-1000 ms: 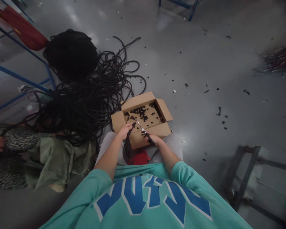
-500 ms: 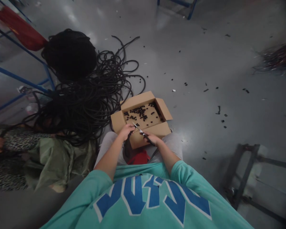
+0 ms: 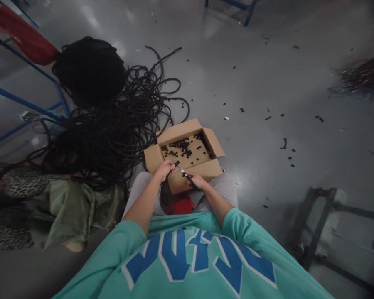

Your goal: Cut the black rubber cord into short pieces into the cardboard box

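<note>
Over the near edge of an open cardboard box (image 3: 205, 170), my left hand (image 3: 164, 169) pinches a black strip (image 3: 177, 162), whose short end sticks out past the fingertips. Below that hand a dark length hangs beside the box, partly hidden. My right hand (image 3: 198, 181) is wrapped around the dark handles of a pair of scissors (image 3: 183, 172). Their blades point up and left and meet the strip just beyond my left fingertips; whether they have cut through is too small to tell. Many small black cut pieces (image 3: 182, 145) lie on the box bottom.
A big tangle of black cord (image 3: 112, 133) and a round black coil (image 3: 89, 70) lie to the left. Beside them sits another person (image 3: 75, 207), partly in view. A metal frame (image 3: 326, 224) stands at right. Black scraps (image 3: 284, 143) dot the floor.
The scissor blades, earlier apart and beside the strip, have come together at its end. The strip's tip now points up more. Both hands stay nearly in place.
</note>
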The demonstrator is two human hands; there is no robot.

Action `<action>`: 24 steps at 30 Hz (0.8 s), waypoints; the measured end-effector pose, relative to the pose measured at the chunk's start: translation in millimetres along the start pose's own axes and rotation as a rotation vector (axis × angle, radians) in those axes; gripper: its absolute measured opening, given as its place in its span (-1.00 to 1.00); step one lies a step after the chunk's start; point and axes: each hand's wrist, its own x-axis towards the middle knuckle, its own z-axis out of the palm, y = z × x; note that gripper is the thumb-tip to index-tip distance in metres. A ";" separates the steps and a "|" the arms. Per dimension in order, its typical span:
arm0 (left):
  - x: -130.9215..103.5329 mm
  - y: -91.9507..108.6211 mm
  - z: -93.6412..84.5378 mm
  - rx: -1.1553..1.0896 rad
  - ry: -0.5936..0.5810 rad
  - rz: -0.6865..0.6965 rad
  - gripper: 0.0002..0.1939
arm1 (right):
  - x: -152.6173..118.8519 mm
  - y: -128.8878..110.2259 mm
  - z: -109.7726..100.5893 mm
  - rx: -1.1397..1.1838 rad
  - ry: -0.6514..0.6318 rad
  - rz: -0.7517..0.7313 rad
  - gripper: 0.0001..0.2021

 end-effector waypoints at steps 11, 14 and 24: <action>8.0 -9.3 -1.6 0.205 0.097 0.160 -0.84 | -1.8 0.1 -1.5 0.112 -0.053 0.062 -0.53; 8.2 -6.1 -4.5 0.240 0.079 0.167 -0.88 | -4.6 -1.7 -3.4 0.198 -0.141 0.105 -0.52; -1.6 15.7 -10.6 0.253 -0.114 0.079 -0.92 | -4.4 -0.5 -5.0 0.241 -0.225 0.053 -0.49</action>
